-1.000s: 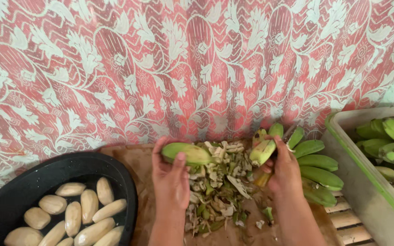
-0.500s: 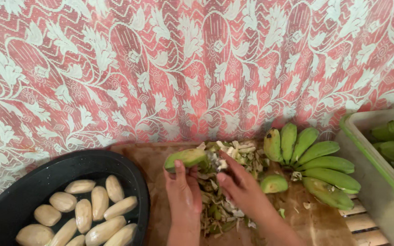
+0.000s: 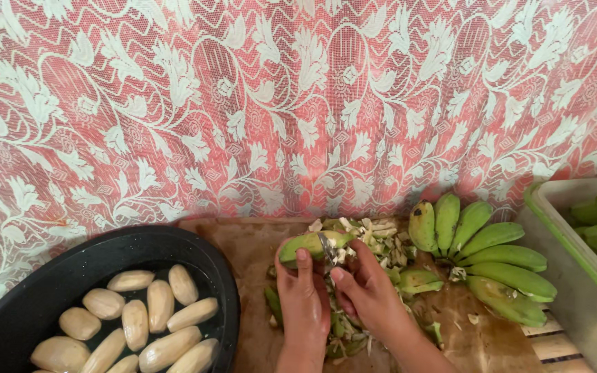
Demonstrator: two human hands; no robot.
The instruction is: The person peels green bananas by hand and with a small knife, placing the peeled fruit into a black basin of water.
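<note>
The left hand [image 3: 303,293] grips a green unpeeled banana [image 3: 310,245] over the brown wooden board [image 3: 243,249] — fingers wrapped under it. The right hand [image 3: 367,290] is closed around a small metal knife [image 3: 327,250], its blade against the banana's skin. Peel scraps [image 3: 374,242] litter the board beside a bunch of green bananas [image 3: 485,252]. Pale peeled bananas [image 3: 133,321] sit in water in a black round basin [image 3: 70,269].
</note>
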